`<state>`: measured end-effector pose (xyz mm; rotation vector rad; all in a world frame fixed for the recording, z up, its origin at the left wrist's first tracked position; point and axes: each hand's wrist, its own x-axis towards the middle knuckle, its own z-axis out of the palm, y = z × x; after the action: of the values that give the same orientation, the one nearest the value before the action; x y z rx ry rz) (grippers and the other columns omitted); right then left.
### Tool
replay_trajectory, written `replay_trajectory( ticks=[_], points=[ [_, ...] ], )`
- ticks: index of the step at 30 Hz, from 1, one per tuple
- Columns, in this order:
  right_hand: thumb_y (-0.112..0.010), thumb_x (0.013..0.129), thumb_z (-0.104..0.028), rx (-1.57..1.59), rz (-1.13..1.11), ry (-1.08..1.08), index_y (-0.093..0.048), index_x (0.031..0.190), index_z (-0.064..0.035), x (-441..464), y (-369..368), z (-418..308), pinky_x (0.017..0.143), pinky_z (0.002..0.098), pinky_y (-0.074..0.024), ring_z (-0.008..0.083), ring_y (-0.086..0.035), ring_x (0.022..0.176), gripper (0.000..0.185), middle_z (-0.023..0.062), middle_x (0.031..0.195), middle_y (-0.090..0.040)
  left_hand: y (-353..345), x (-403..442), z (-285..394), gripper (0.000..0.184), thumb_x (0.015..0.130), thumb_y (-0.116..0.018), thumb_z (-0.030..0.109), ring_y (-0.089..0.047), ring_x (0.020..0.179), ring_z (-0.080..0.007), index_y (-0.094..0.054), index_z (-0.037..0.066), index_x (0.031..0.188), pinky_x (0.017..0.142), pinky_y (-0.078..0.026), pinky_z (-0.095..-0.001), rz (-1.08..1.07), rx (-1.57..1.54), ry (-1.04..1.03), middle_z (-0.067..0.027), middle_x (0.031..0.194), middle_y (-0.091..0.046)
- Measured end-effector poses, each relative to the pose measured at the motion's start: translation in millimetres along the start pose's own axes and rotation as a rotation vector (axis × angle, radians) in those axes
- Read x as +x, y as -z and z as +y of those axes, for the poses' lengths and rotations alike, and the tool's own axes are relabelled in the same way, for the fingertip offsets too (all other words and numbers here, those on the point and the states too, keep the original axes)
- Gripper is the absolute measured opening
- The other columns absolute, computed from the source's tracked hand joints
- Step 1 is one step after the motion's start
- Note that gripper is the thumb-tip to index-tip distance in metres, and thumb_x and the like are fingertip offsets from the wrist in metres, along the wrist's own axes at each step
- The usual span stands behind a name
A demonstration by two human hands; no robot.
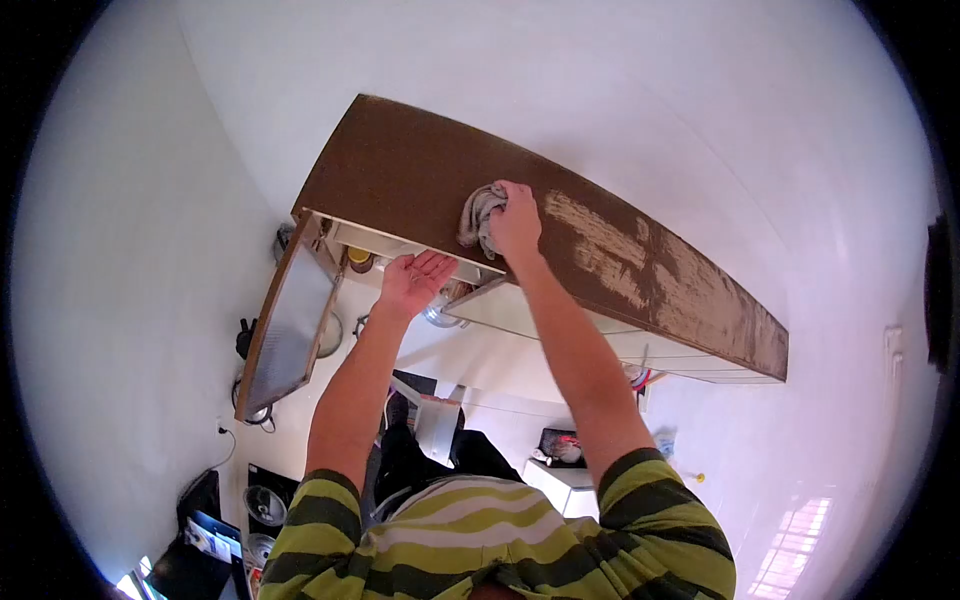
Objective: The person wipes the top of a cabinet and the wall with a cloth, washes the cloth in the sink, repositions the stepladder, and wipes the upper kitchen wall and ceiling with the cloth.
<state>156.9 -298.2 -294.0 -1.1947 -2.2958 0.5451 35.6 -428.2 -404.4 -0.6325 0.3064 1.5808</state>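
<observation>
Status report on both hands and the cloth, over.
Right hand gripping grey cloth on cabinet top. Left hand empty, palm up, at the front edge. Nothing blocking the cloth.

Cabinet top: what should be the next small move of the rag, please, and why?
I would probably slide the rag a short way towards the pale streaks on the cabinet top. The right hand holds it bunched on the brown part, just beside the streaks, while the open left hand is at the front edge.
</observation>
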Motion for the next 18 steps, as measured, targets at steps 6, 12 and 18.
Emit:
replay_trajectory(
  ticks=[6,12,18],
  points=[
    [-0.057,0.077,-0.006,0.1,-0.459,0.126,-0.07,0.108,-0.0099,-27,6,-2,0.089,0.0417,-0.0527,0.0363,-0.061,0.107,0.034,0.0199,0.112,-0.063,20,-25,6,0.048,0.096,-0.03,0.018,-0.042,0.133,-0.0431,-0.043,-0.015,0.129,0.115,-0.034,-0.0535,0.041,0.221,-0.208,-0.0301,0.135,-0.049],
    [-0.058,0.075,-0.004,0.302,0.003,-0.121,-0.065,0.115,-0.0022,25,66,91,0.089,0.0382,-0.0514,0.0294,-0.067,0.099,0.041,0.0175,0.106,-0.069,27,-100,36,0.053,0.095,-0.027,0.018,-0.04,0.136,-0.0434,-0.041,-0.013,0.135,0.116,-0.032,-0.054,-0.175,-0.092,-0.14,-0.0298,0.144,-0.042],
    [-0.064,0.084,-0.03,-0.319,0.337,-0.57,-0.058,0.125,0.0012,50,80,174,0.091,0.0465,-0.0496,0.0391,-0.061,0.108,0.052,0.0243,0.122,-0.061,35,-87,28,0.053,0.096,-0.025,0.02,-0.042,0.133,-0.0441,-0.042,-0.014,0.133,0.114,-0.034,-0.0546,-0.103,-0.004,-0.1,-0.0305,0.141,-0.045]
  ],
)
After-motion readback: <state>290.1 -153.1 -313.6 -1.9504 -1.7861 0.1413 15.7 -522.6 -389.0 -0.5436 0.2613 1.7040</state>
